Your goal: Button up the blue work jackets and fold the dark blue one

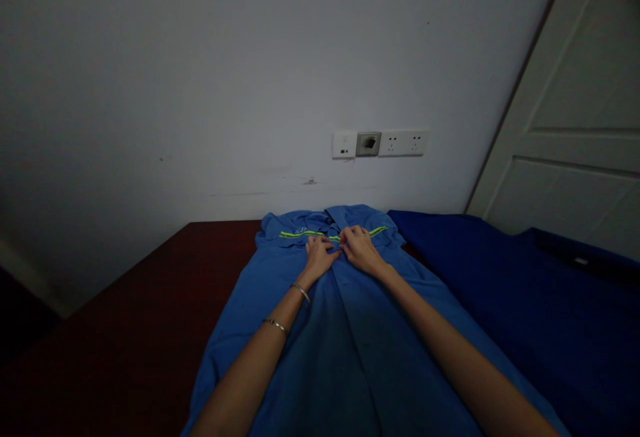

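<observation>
A blue button-front work shirt [280, 290] with yellow-green piping across its chest lies spread out in front of me, collar end toward the wall. My left hand [319, 257], below two bracelets worn on that arm, pinches the front placket near the piping. Close beside it, my right hand [358, 248] has its fingers bent and closed on the same placket. The fingertips of both hands almost meet there. Any button between them is too small to make out.
The shirt rests on a dark red wooden table [150, 290]. Darker blue cloth [500, 290] lies along the right side. Behind stands a pale wall with sockets [403, 143] and a switch plate [369, 144]. A white panelled door [575, 104] is at the right.
</observation>
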Motion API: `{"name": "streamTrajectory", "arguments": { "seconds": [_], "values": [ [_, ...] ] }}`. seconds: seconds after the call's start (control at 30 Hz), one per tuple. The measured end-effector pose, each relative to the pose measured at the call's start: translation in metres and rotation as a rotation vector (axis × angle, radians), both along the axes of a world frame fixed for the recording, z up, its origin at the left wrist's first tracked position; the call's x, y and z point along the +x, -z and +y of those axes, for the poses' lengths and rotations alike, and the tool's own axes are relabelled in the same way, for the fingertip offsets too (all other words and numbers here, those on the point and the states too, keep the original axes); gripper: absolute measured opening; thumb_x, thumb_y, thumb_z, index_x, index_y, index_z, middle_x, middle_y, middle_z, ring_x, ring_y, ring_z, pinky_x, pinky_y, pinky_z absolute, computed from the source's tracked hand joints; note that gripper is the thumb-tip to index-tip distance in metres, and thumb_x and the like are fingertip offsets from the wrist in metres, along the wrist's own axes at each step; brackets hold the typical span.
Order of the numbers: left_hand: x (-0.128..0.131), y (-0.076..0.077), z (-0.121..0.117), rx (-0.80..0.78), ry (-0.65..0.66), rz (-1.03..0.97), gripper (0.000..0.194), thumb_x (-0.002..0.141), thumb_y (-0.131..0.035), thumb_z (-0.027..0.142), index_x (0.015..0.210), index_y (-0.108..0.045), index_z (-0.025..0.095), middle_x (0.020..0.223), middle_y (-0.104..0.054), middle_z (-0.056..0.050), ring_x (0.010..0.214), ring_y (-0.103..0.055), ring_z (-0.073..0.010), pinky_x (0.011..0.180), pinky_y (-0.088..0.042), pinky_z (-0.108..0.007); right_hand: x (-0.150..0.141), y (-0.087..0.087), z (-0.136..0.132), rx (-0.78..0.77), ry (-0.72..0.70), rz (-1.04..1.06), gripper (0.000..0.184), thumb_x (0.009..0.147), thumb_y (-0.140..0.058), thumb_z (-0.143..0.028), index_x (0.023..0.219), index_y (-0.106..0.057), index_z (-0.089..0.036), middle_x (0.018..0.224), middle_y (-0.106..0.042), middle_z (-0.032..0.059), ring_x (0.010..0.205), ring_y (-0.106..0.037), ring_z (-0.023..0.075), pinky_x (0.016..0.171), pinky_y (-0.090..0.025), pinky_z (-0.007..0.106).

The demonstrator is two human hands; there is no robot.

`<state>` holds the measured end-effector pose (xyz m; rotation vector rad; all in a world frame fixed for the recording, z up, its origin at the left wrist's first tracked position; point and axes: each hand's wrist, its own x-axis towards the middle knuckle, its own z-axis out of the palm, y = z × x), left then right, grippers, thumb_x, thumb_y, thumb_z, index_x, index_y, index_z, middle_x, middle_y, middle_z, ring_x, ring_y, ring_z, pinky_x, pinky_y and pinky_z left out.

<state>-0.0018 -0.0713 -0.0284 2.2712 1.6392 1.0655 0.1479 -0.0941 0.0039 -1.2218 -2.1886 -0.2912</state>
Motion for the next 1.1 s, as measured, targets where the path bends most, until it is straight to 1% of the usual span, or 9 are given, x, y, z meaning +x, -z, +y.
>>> {"name": "streamTrajectory", "arguments": {
  "seconds": [0.17, 0.27, 0.37, 0.47, 0.6, 0.7, 0.8, 0.97, 1.1],
  "values": [
    [0.001, -0.001, -0.001, 0.019, -0.011, 0.005, 0.019, 0.071, -0.065, 0.04, 0.075, -0.07, 0.022, 0.1, -0.059, -0.002, 0.099, -0.041, -0.0222, 0.084, -0.033, -0.035, 0.0, 0.001, -0.001, 0.07, -0.061, -0.082, 0.015, 0.079, -0.044, -0.009, 0.089, -0.051, -0.018, 0.089, -0.06, 0.0074, 0.096, -0.044, 0.0219, 0.091, -0.028, 0.041],
    [0.0, 0.002, -0.002, 0.01, -0.023, 0.001, 0.018, 0.071, -0.065, 0.04, 0.074, -0.07, 0.023, 0.1, -0.059, -0.003, 0.098, -0.041, -0.0221, 0.083, -0.033, -0.035, 0.007, -0.002, 0.004, 0.057, -0.098, -0.035, 0.017, 0.079, -0.049, -0.016, 0.095, -0.053, -0.018, 0.092, -0.061, 0.0071, 0.099, -0.042, 0.0226, 0.089, -0.031, 0.039],
    [0.0, 0.006, -0.002, -0.005, -0.029, -0.014, 0.018, 0.069, -0.067, 0.04, 0.073, -0.07, 0.023, 0.098, -0.059, -0.002, 0.097, -0.041, -0.0217, 0.083, -0.032, -0.035, 0.019, -0.008, 0.009, 0.026, -0.072, 0.029, 0.015, 0.078, -0.053, -0.021, 0.091, -0.058, -0.02, 0.093, -0.061, 0.0062, 0.101, -0.041, 0.0237, 0.084, -0.035, 0.037],
    [-0.001, 0.008, -0.002, 0.005, -0.028, -0.021, 0.018, 0.067, -0.068, 0.04, 0.073, -0.07, 0.023, 0.098, -0.059, -0.002, 0.097, -0.041, -0.0212, 0.084, -0.032, -0.035, 0.026, -0.01, 0.009, 0.052, -0.058, -0.04, 0.013, 0.077, -0.054, -0.02, 0.087, -0.061, -0.02, 0.095, -0.059, 0.0067, 0.103, -0.039, 0.0244, 0.084, -0.034, 0.038],
    [0.0, 0.008, -0.001, 0.009, -0.034, -0.008, 0.017, 0.069, -0.067, 0.04, 0.075, -0.071, 0.024, 0.098, -0.059, -0.002, 0.097, -0.041, -0.0209, 0.084, -0.032, -0.036, 0.022, -0.005, 0.003, 0.075, -0.1, -0.172, 0.014, 0.077, -0.056, -0.024, 0.088, -0.063, -0.019, 0.099, -0.057, 0.0077, 0.103, -0.038, 0.0245, 0.085, -0.034, 0.039],
    [0.0, 0.008, -0.002, 0.017, -0.034, 0.007, 0.014, 0.07, -0.067, 0.037, 0.077, -0.071, 0.025, 0.097, -0.059, -0.002, 0.097, -0.041, -0.0208, 0.084, -0.032, -0.036, 0.015, -0.001, 0.001, 0.079, -0.109, -0.211, 0.015, 0.079, -0.055, -0.026, 0.088, -0.064, -0.019, 0.1, -0.056, 0.0084, 0.104, -0.038, 0.0243, 0.086, -0.033, 0.04],
    [0.0, 0.007, -0.003, 0.04, -0.027, 0.022, 0.014, 0.07, -0.067, 0.037, 0.076, -0.071, 0.025, 0.098, -0.059, -0.002, 0.098, -0.04, -0.021, 0.084, -0.032, -0.036, 0.012, 0.001, 0.001, 0.102, -0.098, -0.254, 0.013, 0.081, -0.053, -0.024, 0.087, -0.064, -0.019, 0.099, -0.057, 0.008, 0.105, -0.038, 0.0247, 0.087, -0.032, 0.042],
    [0.0, 0.003, -0.006, 0.04, -0.026, 0.038, 0.013, 0.07, -0.067, 0.037, 0.076, -0.071, 0.026, 0.098, -0.058, -0.002, 0.098, -0.04, -0.0211, 0.085, -0.033, -0.036, 0.01, 0.001, 0.0, 0.128, -0.087, -0.302, 0.016, 0.084, -0.048, -0.022, 0.088, -0.063, -0.018, 0.099, -0.056, 0.0091, 0.106, -0.038, 0.0242, 0.087, -0.034, 0.04],
    [-0.001, 0.002, -0.007, 0.048, 0.0, 0.072, 0.013, 0.071, -0.065, 0.037, 0.075, -0.071, 0.025, 0.098, -0.058, -0.003, 0.098, -0.039, -0.0216, 0.084, -0.033, -0.037, 0.01, 0.001, -0.001, 0.126, -0.09, -0.32, 0.016, 0.085, -0.047, -0.021, 0.09, -0.061, -0.017, 0.1, -0.056, 0.0093, 0.106, -0.039, 0.0238, 0.087, -0.034, 0.039]
  ]
}}
